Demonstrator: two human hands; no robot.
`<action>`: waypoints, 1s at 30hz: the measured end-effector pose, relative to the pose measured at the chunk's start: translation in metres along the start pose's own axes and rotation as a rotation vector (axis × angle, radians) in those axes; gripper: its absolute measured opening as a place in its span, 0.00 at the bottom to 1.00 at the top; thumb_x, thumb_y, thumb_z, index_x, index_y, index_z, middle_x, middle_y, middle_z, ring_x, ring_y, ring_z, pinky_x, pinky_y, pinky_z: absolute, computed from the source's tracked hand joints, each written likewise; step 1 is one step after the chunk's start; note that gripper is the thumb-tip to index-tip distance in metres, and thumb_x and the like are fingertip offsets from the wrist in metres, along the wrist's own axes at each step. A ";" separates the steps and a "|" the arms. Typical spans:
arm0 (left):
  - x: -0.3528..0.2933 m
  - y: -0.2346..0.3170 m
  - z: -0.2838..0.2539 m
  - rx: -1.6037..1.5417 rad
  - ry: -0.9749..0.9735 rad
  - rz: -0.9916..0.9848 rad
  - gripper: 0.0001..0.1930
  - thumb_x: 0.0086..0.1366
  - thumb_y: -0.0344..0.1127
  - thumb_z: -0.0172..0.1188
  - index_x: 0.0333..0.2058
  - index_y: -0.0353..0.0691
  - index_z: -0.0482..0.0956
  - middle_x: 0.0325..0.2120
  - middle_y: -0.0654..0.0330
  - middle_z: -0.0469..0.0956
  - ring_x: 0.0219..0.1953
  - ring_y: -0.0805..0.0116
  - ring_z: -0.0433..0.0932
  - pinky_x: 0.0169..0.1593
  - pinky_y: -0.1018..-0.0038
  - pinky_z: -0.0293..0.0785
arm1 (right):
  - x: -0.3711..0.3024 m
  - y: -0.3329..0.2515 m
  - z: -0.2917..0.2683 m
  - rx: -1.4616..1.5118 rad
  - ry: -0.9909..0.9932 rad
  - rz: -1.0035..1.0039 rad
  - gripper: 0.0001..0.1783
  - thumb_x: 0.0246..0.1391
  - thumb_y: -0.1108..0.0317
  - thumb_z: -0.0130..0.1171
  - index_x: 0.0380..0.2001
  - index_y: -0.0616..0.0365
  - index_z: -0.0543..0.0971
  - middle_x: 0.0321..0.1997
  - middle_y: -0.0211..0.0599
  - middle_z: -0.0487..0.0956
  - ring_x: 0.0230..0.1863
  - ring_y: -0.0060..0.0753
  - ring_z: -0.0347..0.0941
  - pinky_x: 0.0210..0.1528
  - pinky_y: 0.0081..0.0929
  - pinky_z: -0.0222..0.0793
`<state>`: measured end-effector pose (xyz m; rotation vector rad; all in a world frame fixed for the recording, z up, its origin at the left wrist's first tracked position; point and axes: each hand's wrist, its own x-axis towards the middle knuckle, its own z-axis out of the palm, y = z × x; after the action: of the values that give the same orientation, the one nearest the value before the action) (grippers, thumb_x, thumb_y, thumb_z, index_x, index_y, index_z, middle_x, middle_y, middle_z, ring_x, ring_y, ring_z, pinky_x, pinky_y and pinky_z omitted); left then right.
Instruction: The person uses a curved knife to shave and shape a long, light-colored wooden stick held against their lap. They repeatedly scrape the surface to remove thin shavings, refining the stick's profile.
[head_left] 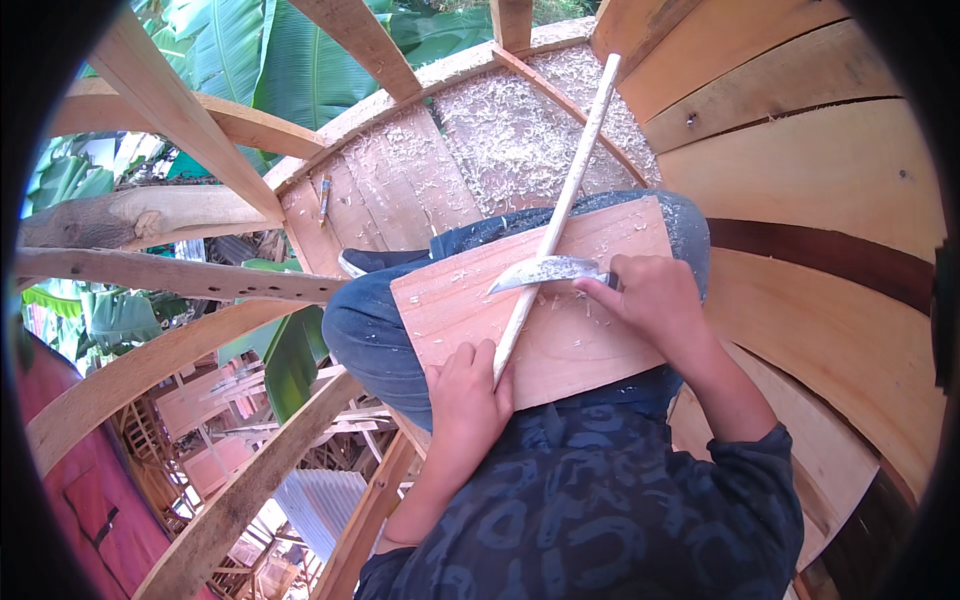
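Note:
A long pale wooden stick (574,180) slants across a flat wooden board (590,345) that lies on my lap. My left hand (468,392) is closed round the stick's near end. My right hand (652,300) grips the handle of a curved knife (545,271), most of the handle hidden by the fingers. The knife's grey blade points left and crosses over the stick near the middle of the board. From here I cannot tell whether its edge touches the wood. A few small shavings lie on the board.
Wood shavings (515,140) cover much of the plank floor ahead. A small marker-like object (324,198) lies at the floor's left. Wooden posts and rails (180,285) stand along the open left side, with banana leaves (225,60) beyond. A plank wall (800,160) rises on the right.

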<state>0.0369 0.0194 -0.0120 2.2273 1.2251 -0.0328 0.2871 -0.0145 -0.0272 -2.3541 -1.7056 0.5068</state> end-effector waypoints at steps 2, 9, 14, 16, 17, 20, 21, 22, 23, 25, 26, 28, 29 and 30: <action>-0.001 -0.001 0.001 0.016 0.014 -0.004 0.10 0.60 0.36 0.61 0.34 0.37 0.72 0.28 0.52 0.71 0.32 0.50 0.73 0.37 0.60 0.59 | 0.000 0.001 0.007 -0.016 -0.016 -0.056 0.35 0.53 0.34 0.54 0.17 0.59 0.80 0.15 0.46 0.76 0.18 0.47 0.76 0.21 0.38 0.71; -0.004 0.009 0.003 0.106 -0.011 -0.055 0.10 0.57 0.33 0.62 0.34 0.40 0.71 0.28 0.55 0.69 0.32 0.56 0.75 0.37 0.61 0.58 | 0.025 0.035 -0.003 -0.121 0.093 0.093 0.35 0.53 0.33 0.53 0.18 0.59 0.80 0.17 0.46 0.77 0.22 0.47 0.77 0.24 0.39 0.72; -0.004 0.006 0.006 0.053 -0.001 -0.050 0.11 0.54 0.31 0.62 0.34 0.40 0.71 0.29 0.54 0.69 0.32 0.55 0.75 0.37 0.61 0.58 | 0.032 0.045 -0.019 -0.056 0.110 0.250 0.35 0.54 0.34 0.54 0.18 0.59 0.79 0.16 0.45 0.76 0.22 0.49 0.77 0.25 0.42 0.71; -0.003 0.008 0.005 0.077 -0.007 -0.054 0.11 0.54 0.31 0.62 0.34 0.39 0.71 0.29 0.54 0.69 0.33 0.55 0.75 0.37 0.61 0.59 | 0.018 0.028 -0.019 -0.011 0.054 0.123 0.35 0.53 0.34 0.54 0.18 0.59 0.79 0.16 0.46 0.76 0.22 0.48 0.77 0.25 0.42 0.71; -0.004 0.009 0.006 0.090 -0.011 -0.060 0.11 0.54 0.31 0.62 0.34 0.39 0.71 0.29 0.54 0.69 0.33 0.55 0.75 0.37 0.61 0.59 | 0.012 0.020 -0.015 0.014 0.024 0.057 0.35 0.53 0.34 0.54 0.17 0.59 0.79 0.16 0.46 0.76 0.22 0.48 0.77 0.25 0.42 0.71; -0.003 0.008 0.006 0.090 -0.002 -0.035 0.10 0.56 0.32 0.62 0.33 0.39 0.71 0.28 0.54 0.69 0.32 0.54 0.76 0.36 0.61 0.59 | 0.000 0.009 0.008 0.023 -0.028 -0.056 0.35 0.52 0.34 0.55 0.16 0.59 0.78 0.16 0.46 0.76 0.21 0.48 0.77 0.24 0.41 0.71; -0.002 0.006 0.006 0.078 -0.004 -0.037 0.10 0.56 0.32 0.62 0.33 0.39 0.71 0.28 0.54 0.69 0.32 0.54 0.76 0.36 0.61 0.59 | 0.003 0.010 0.007 0.006 0.008 -0.073 0.35 0.53 0.35 0.56 0.15 0.59 0.77 0.15 0.47 0.76 0.20 0.49 0.76 0.23 0.41 0.71; -0.002 0.003 0.007 0.066 -0.005 -0.038 0.10 0.57 0.32 0.62 0.33 0.39 0.70 0.27 0.54 0.69 0.31 0.54 0.76 0.35 0.61 0.59 | 0.008 0.013 0.005 0.008 0.041 -0.021 0.34 0.53 0.35 0.56 0.15 0.59 0.77 0.15 0.47 0.75 0.20 0.49 0.76 0.23 0.41 0.71; -0.002 0.001 0.007 0.054 -0.005 -0.040 0.09 0.57 0.33 0.62 0.33 0.40 0.70 0.27 0.54 0.69 0.31 0.53 0.76 0.35 0.61 0.59 | 0.014 0.020 0.004 0.010 0.075 0.031 0.34 0.53 0.36 0.56 0.15 0.60 0.77 0.15 0.47 0.75 0.20 0.49 0.76 0.23 0.41 0.70; -0.003 0.002 0.005 0.062 -0.019 -0.041 0.10 0.58 0.34 0.62 0.34 0.40 0.71 0.27 0.54 0.70 0.30 0.53 0.75 0.36 0.60 0.59 | 0.028 0.039 0.000 -0.043 0.139 0.109 0.34 0.55 0.37 0.55 0.16 0.60 0.77 0.15 0.49 0.75 0.21 0.50 0.76 0.23 0.42 0.70; -0.001 0.003 0.004 0.064 -0.024 -0.038 0.10 0.58 0.34 0.62 0.34 0.40 0.71 0.27 0.54 0.70 0.30 0.53 0.75 0.36 0.60 0.60 | 0.028 0.039 -0.002 -0.013 0.136 0.106 0.34 0.55 0.37 0.55 0.16 0.60 0.76 0.15 0.49 0.75 0.21 0.50 0.76 0.24 0.42 0.70; 0.003 0.001 -0.002 0.034 -0.063 -0.038 0.12 0.59 0.36 0.62 0.36 0.38 0.72 0.29 0.52 0.72 0.31 0.49 0.74 0.36 0.60 0.61 | 0.027 0.036 -0.006 0.049 0.128 0.098 0.34 0.55 0.37 0.55 0.16 0.61 0.76 0.15 0.49 0.75 0.21 0.50 0.76 0.24 0.43 0.70; 0.003 -0.002 -0.005 0.020 -0.090 -0.040 0.13 0.59 0.37 0.62 0.37 0.37 0.72 0.30 0.51 0.73 0.32 0.48 0.74 0.36 0.60 0.62 | 0.023 0.032 -0.007 0.057 0.094 0.075 0.34 0.54 0.36 0.55 0.15 0.60 0.76 0.15 0.48 0.75 0.21 0.49 0.76 0.24 0.42 0.70; 0.004 -0.003 -0.006 0.023 -0.098 -0.028 0.14 0.59 0.38 0.62 0.38 0.37 0.73 0.30 0.51 0.73 0.32 0.48 0.74 0.37 0.60 0.62 | 0.017 0.027 -0.003 0.042 0.064 0.030 0.34 0.54 0.36 0.55 0.15 0.60 0.76 0.15 0.48 0.75 0.21 0.49 0.77 0.24 0.41 0.71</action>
<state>0.0353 0.0264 -0.0098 2.2012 1.2079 -0.1657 0.3167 -0.0069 -0.0362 -2.3437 -1.6180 0.4629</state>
